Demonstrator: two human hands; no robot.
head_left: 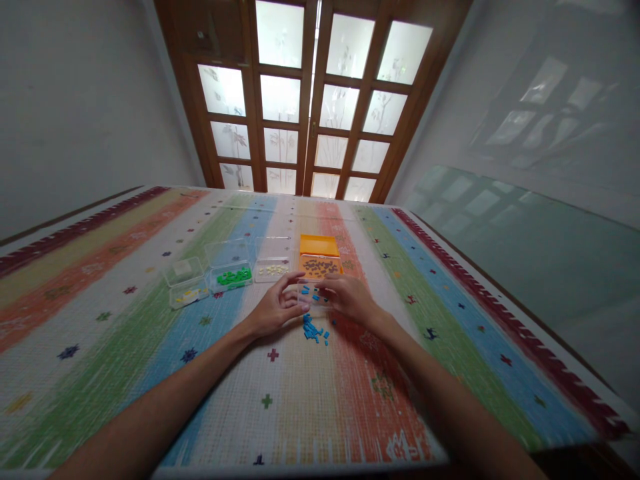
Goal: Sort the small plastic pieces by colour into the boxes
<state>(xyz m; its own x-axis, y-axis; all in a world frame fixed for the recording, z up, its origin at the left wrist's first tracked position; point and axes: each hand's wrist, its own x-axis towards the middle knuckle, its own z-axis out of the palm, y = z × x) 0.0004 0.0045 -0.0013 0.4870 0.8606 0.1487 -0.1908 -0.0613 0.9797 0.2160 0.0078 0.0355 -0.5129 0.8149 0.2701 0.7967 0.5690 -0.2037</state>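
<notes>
Between my two hands is a small clear plastic box [314, 300] with a few blue pieces in it. My left hand [274, 310] curls round the box's left side, thumb at the near edge and fingers at the far edge. My right hand [351, 299] is at the box's right side, its fingertips drawn together over the rim; what they pinch, if anything, is hidden. Just on the near side of the box, a loose pile of small blue pieces [312, 331] lies on the striped tablecloth [225, 400], with a few stray ones beside it.
Behind my hands stands an open orange box [320, 245] of brown pieces. To its left are open clear boxes holding cream pieces [274, 270], green pieces [234, 276] and yellow and white pieces [193, 295]. Wooden glazed doors [306, 100] rise beyond the table.
</notes>
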